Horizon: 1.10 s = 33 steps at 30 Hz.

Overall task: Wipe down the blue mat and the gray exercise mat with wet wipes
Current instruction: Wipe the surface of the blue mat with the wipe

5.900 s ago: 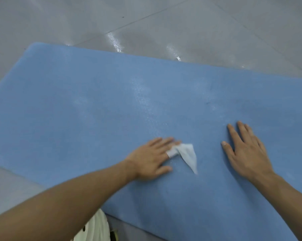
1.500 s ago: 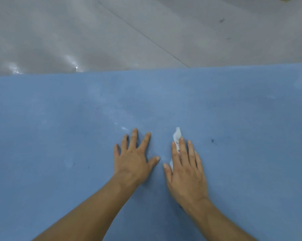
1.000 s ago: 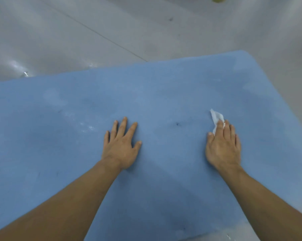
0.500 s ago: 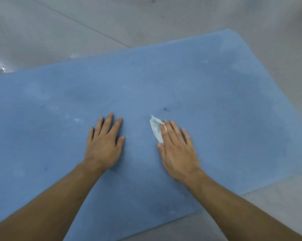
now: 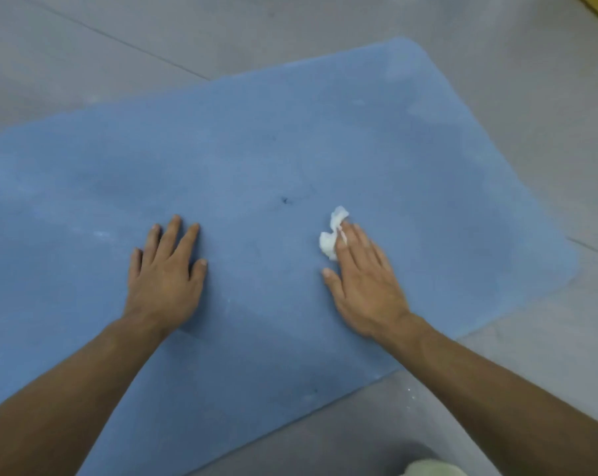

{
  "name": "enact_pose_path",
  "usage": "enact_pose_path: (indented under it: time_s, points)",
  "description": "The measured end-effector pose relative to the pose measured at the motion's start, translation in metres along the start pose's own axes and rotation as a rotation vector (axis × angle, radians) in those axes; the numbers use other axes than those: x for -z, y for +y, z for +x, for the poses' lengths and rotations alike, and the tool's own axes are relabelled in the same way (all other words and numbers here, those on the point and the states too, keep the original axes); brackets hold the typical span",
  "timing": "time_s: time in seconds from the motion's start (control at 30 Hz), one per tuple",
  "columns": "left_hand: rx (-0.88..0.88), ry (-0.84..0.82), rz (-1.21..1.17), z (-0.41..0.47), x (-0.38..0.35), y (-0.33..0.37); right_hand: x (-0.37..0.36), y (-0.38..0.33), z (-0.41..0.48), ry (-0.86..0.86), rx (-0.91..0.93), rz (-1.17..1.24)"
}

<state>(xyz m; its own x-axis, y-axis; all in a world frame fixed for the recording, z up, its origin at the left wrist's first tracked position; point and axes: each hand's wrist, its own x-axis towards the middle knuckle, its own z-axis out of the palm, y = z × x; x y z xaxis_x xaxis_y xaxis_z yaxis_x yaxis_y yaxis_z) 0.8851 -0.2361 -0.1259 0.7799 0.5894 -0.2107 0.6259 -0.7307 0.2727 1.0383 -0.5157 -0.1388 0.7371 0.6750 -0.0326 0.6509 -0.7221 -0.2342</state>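
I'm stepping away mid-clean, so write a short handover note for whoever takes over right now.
Left hand: flat on the blue foam mat, holding nothing.
Right hand: presses a crumpled white wet wipe onto the mat, flat-fingered.
Done: wiping under way; extent unclear.
Left: dark speck beyond the wipe, rest of the blue mat, then the gray exercise mat, not in view.

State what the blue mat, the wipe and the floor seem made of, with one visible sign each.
Blue mat: probably foam, matte; rounded corner, dull grainy surface.
Wipe: thin paper-like or nonwoven sheet; crumpled under the right hand.
Floor: likely smooth gray tile; straight joint lines.
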Motion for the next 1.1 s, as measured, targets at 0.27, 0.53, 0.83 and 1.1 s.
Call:
enact_pose_path:
  time_s: [0.27, 0.53, 0.83, 1.1]
  points:
    - [-0.039, 0.005, 0.006, 0.001, -0.003, -0.003, -0.018, -0.059, -0.034, 0.010, 0.247, -0.081]
    - [-0.053, 0.004, -0.003, -0.003, -0.005, -0.001, 0.023, 0.109, 0.005, 0.064, -0.450, -0.067]
    - [-0.168, -0.006, 0.013, -0.005, -0.010, 0.006, 0.013, 0.063, -0.018, 0.024, -0.211, 0.003]
    - [-0.194, -0.007, -0.005, -0.002, -0.021, 0.030, 0.012, 0.017, -0.046, -0.125, 0.277, -0.095]
